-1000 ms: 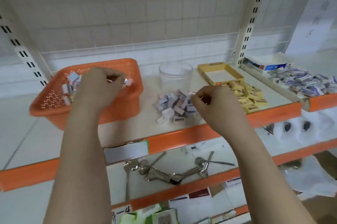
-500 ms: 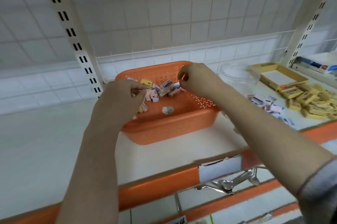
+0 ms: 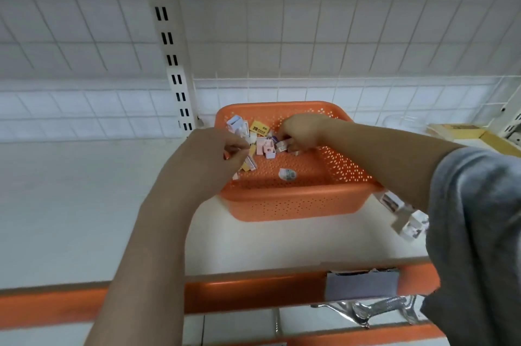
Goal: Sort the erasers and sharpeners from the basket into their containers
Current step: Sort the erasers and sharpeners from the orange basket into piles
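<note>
An orange perforated basket (image 3: 296, 204) stands on the white shelf. Inside it lie a yellow eraser box (image 3: 260, 128), several white and pink erasers (image 3: 266, 147) and a round white piece (image 3: 287, 174). My left hand (image 3: 214, 156) hovers over the basket's left side, its fingers curled and pinching a small piece; the back of the hand hides most of it. My right hand (image 3: 300, 131) reaches into the basket's far middle and pinches a small wrapped eraser (image 3: 283, 145) from the pile.
A clear jar (image 3: 403, 121) and a yellow cardboard box (image 3: 462, 131) stand at the right behind my forearm. Loose wrapped erasers (image 3: 406, 218) lie on the shelf right of the basket. A slotted upright (image 3: 174, 63) rises at the back left. Metal utensils (image 3: 375, 309) lie on the lower shelf.
My view swung left from the sorted piles to the basket. My right hand left the eraser pile and went into the basket. My left hand stayed at the basket's left side.
</note>
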